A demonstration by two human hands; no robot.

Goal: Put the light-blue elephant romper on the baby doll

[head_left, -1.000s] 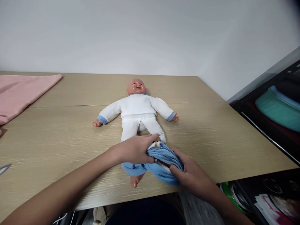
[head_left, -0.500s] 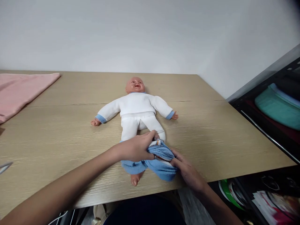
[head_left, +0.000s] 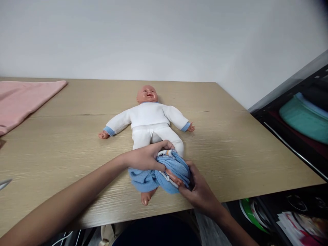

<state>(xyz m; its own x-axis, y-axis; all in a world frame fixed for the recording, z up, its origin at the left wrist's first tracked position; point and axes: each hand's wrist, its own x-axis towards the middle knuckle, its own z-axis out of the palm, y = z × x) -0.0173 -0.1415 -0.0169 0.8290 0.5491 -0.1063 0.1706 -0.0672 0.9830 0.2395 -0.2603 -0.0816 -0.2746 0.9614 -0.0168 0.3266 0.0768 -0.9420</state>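
A baby doll (head_left: 150, 112) in a white top and white leggings lies on its back, head away from me. Blue fleece pants (head_left: 143, 179) are bunched around its lower legs. One bare foot (head_left: 146, 197) pokes out at the left leg end; the other foot (head_left: 175, 177) shows in the right leg's opening. My left hand (head_left: 147, 156) is closed on the gathered blue cloth near the doll's knee, thumb by the opening. Closed at the right side of the same leg, my right hand (head_left: 197, 188) has its thumb at the toes and its fingers behind the cloth.
The doll lies on a wooden table (head_left: 77, 147) against a white wall. A pink cloth (head_left: 23, 100) covers the far left corner. To the right stands a dark shelf with a teal folded item (head_left: 304, 118). The table's front edge runs just below the doll's feet.
The foot in the right pant leg has come into view at the opening. My right hand has moved slightly left and down, and the cloth is bunched tighter between my hands.
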